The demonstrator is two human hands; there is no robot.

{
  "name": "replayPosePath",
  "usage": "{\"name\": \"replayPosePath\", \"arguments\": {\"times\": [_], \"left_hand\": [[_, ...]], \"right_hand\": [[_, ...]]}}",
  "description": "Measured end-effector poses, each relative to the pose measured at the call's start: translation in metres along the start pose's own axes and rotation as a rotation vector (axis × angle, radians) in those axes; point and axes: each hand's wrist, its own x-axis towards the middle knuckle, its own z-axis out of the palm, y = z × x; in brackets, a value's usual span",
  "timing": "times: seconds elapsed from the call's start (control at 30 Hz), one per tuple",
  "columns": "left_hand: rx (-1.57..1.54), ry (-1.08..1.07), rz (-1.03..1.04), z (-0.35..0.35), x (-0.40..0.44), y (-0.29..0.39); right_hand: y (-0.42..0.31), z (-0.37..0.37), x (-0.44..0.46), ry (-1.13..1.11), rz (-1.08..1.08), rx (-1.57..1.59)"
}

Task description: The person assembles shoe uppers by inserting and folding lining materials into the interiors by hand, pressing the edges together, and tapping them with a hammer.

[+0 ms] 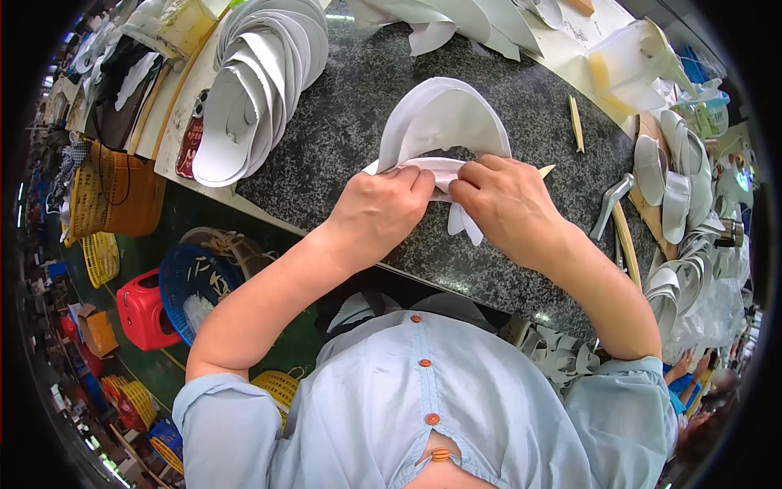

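A white shoe upper (444, 110) stands with its curved end up on the dark speckled stone slab (334, 122). My left hand (379, 204) pinches its near edge from the left, fingers curled in. My right hand (509, 204) grips the same edge from the right, close to the other hand. Between them the material is folded, with a pinkish-white inner side showing. Narrow white flaps (464, 224) hang below my fingers. The fingertips are partly hidden by the folds.
Nested white uppers (269, 90) lie at the left. A bent metal tool (609, 208), a pale wooden stick (577, 124) and more white pieces (676, 183) are on the right. A cloudy plastic container (639, 65) stands at the back right; a red stool (147, 310) is on the floor.
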Motion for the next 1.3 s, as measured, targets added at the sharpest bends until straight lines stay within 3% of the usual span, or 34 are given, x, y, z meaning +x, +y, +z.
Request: {"name": "replayPosePath", "arguments": {"times": [0.4,0.87,1.07,1.17,1.23,1.3], "left_hand": [[0.036,-0.035,0.005,0.002,-0.003,-0.001],[0.112,0.029,0.060,0.006,-0.007,-0.002],[0.101,0.000,0.065,0.005,-0.007,-0.001],[0.070,-0.018,0.049,0.002,-0.007,-0.002],[0.049,-0.015,0.040,0.002,-0.010,-0.003],[0.112,0.047,0.136,0.003,-0.014,-0.004]], "right_hand": [[0.003,-0.004,-0.002,-0.123,0.039,0.026],[-0.008,0.011,-0.002,0.064,-0.010,-0.075],[-0.004,0.014,-0.007,0.115,0.084,-0.056],[-0.002,0.017,-0.008,0.118,0.056,-0.058],[0.000,0.015,-0.009,0.064,-0.081,-0.050],[0.000,0.010,-0.011,0.049,-0.106,-0.036]]}}
